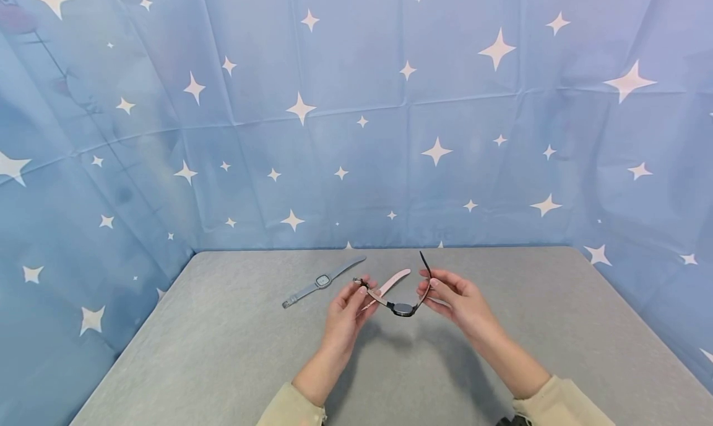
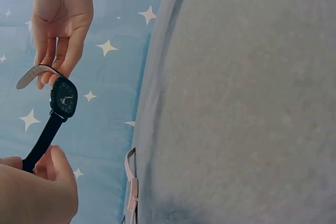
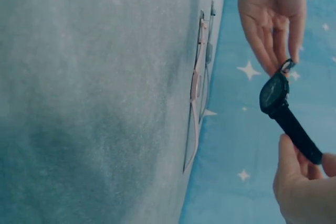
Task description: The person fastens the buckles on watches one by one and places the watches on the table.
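Observation:
A black wristwatch [image 1: 403, 309] with a pale strap lining hangs between both hands above the table, its strap undone and bent into a U. My left hand [image 1: 346, 308] pinches the buckle half of the strap. The other half is gripped between the thumb and fingers of my right hand [image 1: 462, 299], its tip sticking up past them. In the left wrist view the dark dial [image 2: 65, 98] with light numerals shows. Behind my left hand lies a pink watch [image 1: 397, 280], partly covered by that hand in the head view.
A blue-grey watch [image 1: 323, 281] lies stretched out on the grey table [image 1: 223, 352], left of the pink one. A blue curtain [image 1: 356, 135] with white stars hangs behind the table's far edge and along the sides.

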Action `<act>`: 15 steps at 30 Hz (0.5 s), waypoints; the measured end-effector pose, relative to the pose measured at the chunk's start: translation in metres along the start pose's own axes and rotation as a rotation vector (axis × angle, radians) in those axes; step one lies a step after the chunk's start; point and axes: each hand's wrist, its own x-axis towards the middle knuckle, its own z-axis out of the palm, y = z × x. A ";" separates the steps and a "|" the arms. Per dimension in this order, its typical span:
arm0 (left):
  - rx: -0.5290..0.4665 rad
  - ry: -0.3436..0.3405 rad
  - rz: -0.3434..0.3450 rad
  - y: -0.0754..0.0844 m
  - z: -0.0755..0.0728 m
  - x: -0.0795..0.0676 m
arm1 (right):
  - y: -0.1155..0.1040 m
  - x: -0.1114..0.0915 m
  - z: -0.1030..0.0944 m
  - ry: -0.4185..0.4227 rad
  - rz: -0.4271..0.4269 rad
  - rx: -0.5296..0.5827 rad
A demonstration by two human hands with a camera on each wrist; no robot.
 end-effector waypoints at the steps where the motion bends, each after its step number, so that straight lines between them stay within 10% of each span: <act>1: -0.012 -0.001 0.011 0.001 0.000 0.000 | 0.000 0.000 0.000 0.001 -0.005 -0.001; 15: -0.020 0.011 0.030 0.008 0.000 0.002 | 0.000 -0.004 0.002 0.006 -0.072 -0.037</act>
